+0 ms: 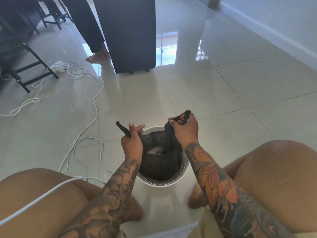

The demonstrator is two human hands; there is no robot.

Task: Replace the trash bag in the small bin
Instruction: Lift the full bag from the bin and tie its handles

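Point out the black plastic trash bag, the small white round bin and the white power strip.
Black plastic trash bag (161,162): head view, crumpled body inside the bin.
Small white round bin (163,188): head view, near outer wall.
White power strip (57,67): head view, its top face.

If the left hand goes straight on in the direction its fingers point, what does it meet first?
Probably the bin's far rim. The left hand holds a bag handle, fingers pointing up-right toward the rim; depth is unclear.
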